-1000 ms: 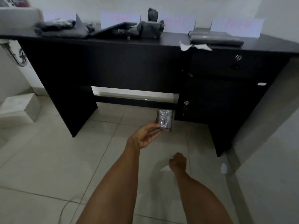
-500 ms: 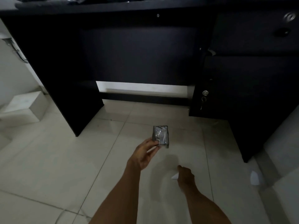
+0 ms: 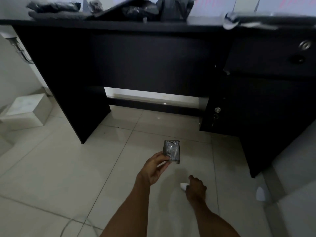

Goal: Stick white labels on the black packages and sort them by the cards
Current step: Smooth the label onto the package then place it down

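Note:
My left hand (image 3: 154, 168) pinches a small shiny black package (image 3: 171, 152) by its lower edge, holding it upright above the tiled floor. My right hand (image 3: 195, 187), lower and to the right, is curled round a small white label (image 3: 183, 185) that pokes out at its left side. On the black desk (image 3: 153, 53) lie several black packages (image 3: 54, 7) along the top edge of the view. White cards with pink writing (image 3: 213, 6) stand behind them, mostly cut off.
The desk's drawer unit (image 3: 266, 93) with locks stands at the right. A pale block (image 3: 27, 110) sits on the floor at the left. One white scrap (image 3: 260, 194) lies on the floor at the right, and more paper scraps (image 3: 230, 21) rest on the desk edge.
The view dipped down to the floor, then rose again so the desk top shows. Both hands keep their holds on the package and the label.

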### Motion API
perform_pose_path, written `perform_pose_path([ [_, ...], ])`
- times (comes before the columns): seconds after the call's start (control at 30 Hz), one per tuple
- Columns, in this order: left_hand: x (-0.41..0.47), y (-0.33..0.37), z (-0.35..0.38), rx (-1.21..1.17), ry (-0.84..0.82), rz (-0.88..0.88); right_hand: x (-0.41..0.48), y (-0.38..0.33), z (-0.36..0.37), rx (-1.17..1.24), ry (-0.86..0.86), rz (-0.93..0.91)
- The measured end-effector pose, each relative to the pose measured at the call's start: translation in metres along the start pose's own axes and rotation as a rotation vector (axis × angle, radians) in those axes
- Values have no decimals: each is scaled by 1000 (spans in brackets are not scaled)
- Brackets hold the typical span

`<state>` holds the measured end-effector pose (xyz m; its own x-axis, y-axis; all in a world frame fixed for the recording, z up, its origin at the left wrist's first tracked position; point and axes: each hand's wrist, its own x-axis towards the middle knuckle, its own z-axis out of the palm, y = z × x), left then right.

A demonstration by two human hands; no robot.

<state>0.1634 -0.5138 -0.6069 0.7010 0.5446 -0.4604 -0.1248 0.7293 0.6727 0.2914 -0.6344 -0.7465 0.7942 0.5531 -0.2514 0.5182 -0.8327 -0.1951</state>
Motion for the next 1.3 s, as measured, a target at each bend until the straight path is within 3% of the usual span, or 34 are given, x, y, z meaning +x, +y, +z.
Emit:
perform_pose_path([
  [0.2, -88, 40, 55, -13, 22, -149, -80, -16, -119, 123, 31, 41],
  [0.33, -188, 125, 137, -28, 20, -181, -166, -35, -272, 192, 102, 65],
  [0.6, -343, 334, 327, 28, 112, 0, -292, -88, -598, 553, 451, 127],
  [0.7, -378, 399, 386, 43, 145, 96, -303, -122, -727, 822, 513, 182],
  [0.8, -402, 446, 435, 27, 75, 131, -306, -150, -820, 974, 515, 73],
  [1.03, -412, 488, 496, 90, -162, 122, -298, -178, -896, 1075, 543, -54],
  [1.3, -406, 501, 497, 118, -180, 103, -289, -192, -900, 1059, 624, -2],
])
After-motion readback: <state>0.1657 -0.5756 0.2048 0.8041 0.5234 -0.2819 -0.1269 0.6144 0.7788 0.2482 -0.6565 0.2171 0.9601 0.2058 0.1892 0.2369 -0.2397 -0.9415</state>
